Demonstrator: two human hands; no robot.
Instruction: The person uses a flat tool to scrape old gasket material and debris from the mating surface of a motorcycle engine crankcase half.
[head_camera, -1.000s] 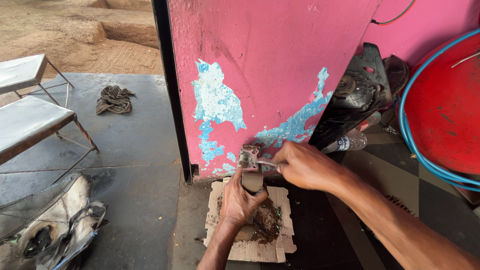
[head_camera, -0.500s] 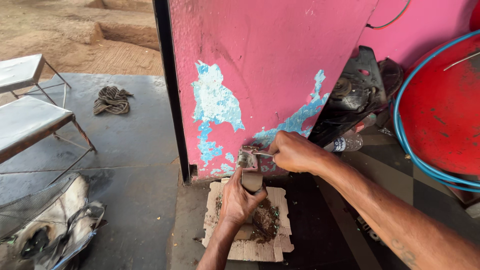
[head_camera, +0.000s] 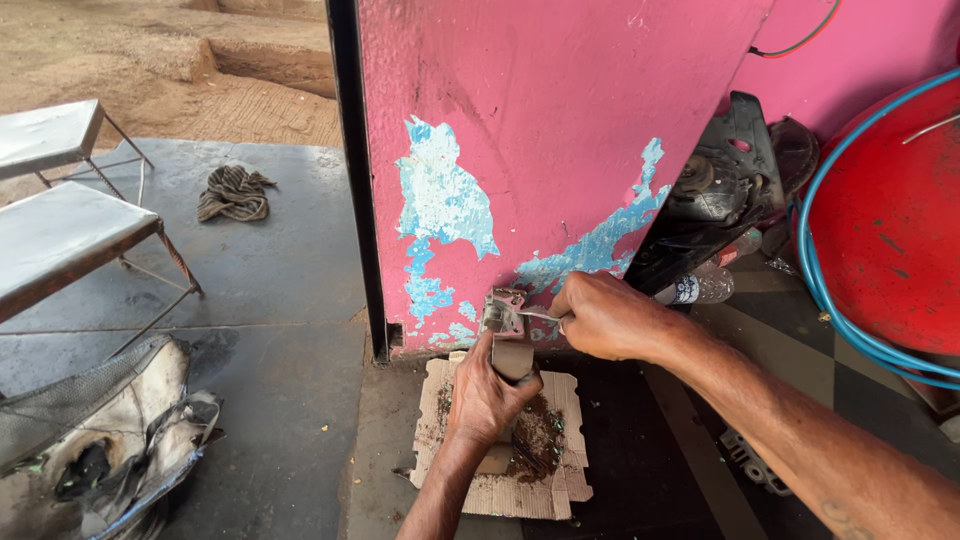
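Observation:
My left hand (head_camera: 487, 395) grips a small grey metal part (head_camera: 505, 335) and holds it upright over a piece of cardboard (head_camera: 510, 488) on the floor. My right hand (head_camera: 603, 315) is closed around a thin metal tool (head_camera: 535, 316) whose tip touches the top of the part. Dark dirt and crumbs lie on the cardboard under the part. Both hands work right against the foot of a pink wall (head_camera: 530, 130) with peeling blue patches.
A black plastic vehicle panel (head_camera: 715, 190) and a plastic bottle (head_camera: 697, 287) lean at the wall's right. A red drum with a blue hose (head_camera: 815, 270) stands far right. On the left are metal benches (head_camera: 60, 235), a striped rag (head_camera: 233, 192) and a burnt cover (head_camera: 95, 440).
My right hand shifted slightly with the tool against the part's top. The left hand kept its grip. The view drifted a little.

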